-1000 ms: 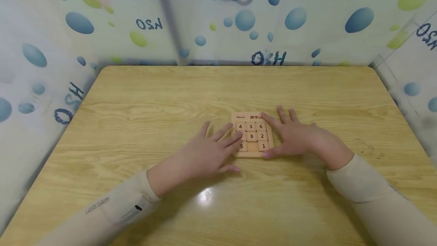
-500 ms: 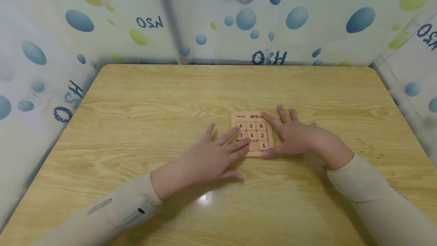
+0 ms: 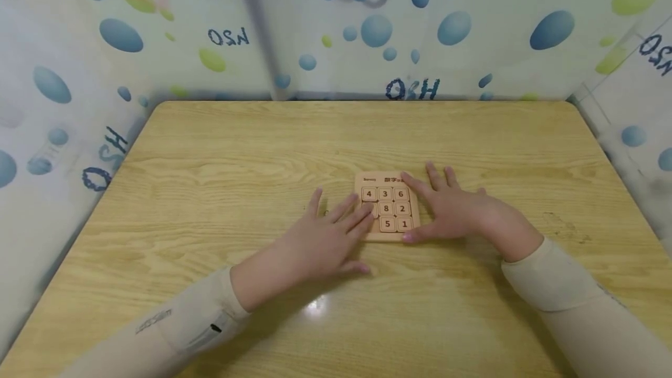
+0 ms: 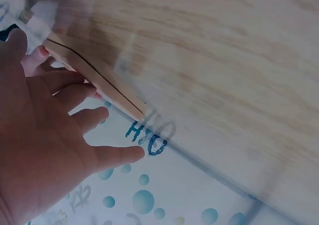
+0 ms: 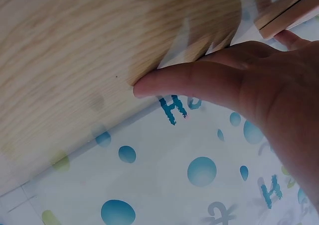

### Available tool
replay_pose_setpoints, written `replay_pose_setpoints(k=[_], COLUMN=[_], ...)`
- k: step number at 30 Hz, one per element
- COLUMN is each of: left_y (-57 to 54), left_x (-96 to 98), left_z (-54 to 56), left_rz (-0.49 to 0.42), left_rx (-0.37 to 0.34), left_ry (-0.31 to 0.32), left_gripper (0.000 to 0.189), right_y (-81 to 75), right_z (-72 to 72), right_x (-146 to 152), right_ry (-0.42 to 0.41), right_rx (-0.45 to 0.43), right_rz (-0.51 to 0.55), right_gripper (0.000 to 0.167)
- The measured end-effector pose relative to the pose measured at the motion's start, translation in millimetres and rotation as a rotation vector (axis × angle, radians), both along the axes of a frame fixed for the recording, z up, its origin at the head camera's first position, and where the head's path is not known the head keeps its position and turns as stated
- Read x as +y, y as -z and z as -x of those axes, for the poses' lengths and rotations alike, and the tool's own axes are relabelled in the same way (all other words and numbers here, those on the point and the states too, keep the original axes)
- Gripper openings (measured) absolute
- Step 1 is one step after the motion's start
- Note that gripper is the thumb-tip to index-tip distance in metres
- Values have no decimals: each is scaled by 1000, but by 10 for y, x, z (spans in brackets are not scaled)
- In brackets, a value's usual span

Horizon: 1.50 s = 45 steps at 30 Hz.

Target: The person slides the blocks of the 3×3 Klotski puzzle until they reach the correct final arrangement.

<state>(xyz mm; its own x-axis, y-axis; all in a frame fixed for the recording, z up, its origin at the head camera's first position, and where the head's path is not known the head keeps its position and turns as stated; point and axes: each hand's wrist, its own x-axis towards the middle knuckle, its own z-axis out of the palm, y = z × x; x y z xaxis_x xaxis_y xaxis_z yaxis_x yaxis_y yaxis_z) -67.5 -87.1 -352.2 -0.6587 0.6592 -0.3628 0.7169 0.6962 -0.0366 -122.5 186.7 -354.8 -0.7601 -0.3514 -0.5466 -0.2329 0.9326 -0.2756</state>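
Observation:
In the head view a wooden number slide puzzle [image 3: 385, 237] lies flat on the table, right of the middle. Its top row reads 4, 3, 6; the bottom row has the 5 tile [image 3: 387, 224] and the 1 tile, with a gap at bottom left. My left hand [image 3: 315, 249] comes in from the left, fingers stretched out, fingertips over the middle-left tile, whose number is hidden. Spread along the puzzle's right side, my right hand [image 3: 454, 213] has its index finger at the upper right corner and thumb at the lower right. Its other fingers extend over the table.
The wood-grain table [image 3: 236, 144] surrounds the puzzle. Behind it and at both sides stand pale walls [image 3: 336, 39] with blue and green bubble prints. Light sleeves cover both forearms.
The 5 tile has slid right from bottom left to bottom middle, and the gap is now at bottom left. My left fingers moved right and down, then back up-left. The right hand stays put.

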Motion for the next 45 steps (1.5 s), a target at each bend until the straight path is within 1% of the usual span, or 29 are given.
replay_pose_setpoints(k=[3,5,10,13,16,18,19,21,24,26,28,32,37,41,45], left_y=[-17,-29,-69,-98,-115,-107,-98,-82,-49,-28,-5,13,-24,-57,-69], left_x=[-12,-11,2,32,105,171,205,261,285,261,215,95,-35,-57,18], left_z=[-56,-103,-207,-230,-189,-126,-89,-22,33,40,37,37,36,26,-6], left_rz=[-7,-8,15,22,-1,-15,-19,-21,-17,-32,-55,-79,-58,-49,-57], left_rx=[-28,-30,-13,3,36,64,68,50,-15,-53,-73,-77,-92,-98,-96], left_ry=[-5,-3,7,16,40,54,55,44,14,-7,-24,-53,-76,-67,-12], left_gripper=[95,95,95,95,93,92,91,91,92,93,93,92,89,88,88], right_y=[-5,-5,2,2,3,7,10,21,36,42,42,33,16,2,-1], right_z=[5,8,12,13,11,8,7,4,2,1,-2,-5,-8,-3,2], right_x=[-11,-16,-24,-23,-16,-5,0,8,18,17,17,14,0,-9,-19], right_ry=[1,2,5,3,0,-1,-2,-5,-6,-5,-4,-3,-1,-4,-8], right_rx=[-2,0,6,7,11,12,12,10,3,1,2,10,9,9,9], right_rz=[-5,-8,-8,-6,-8,-10,-10,-9,-6,-4,-4,-7,-1,0,-2], right_gripper=[127,127,128,128,128,128,128,128,128,129,129,130,130,129,129])
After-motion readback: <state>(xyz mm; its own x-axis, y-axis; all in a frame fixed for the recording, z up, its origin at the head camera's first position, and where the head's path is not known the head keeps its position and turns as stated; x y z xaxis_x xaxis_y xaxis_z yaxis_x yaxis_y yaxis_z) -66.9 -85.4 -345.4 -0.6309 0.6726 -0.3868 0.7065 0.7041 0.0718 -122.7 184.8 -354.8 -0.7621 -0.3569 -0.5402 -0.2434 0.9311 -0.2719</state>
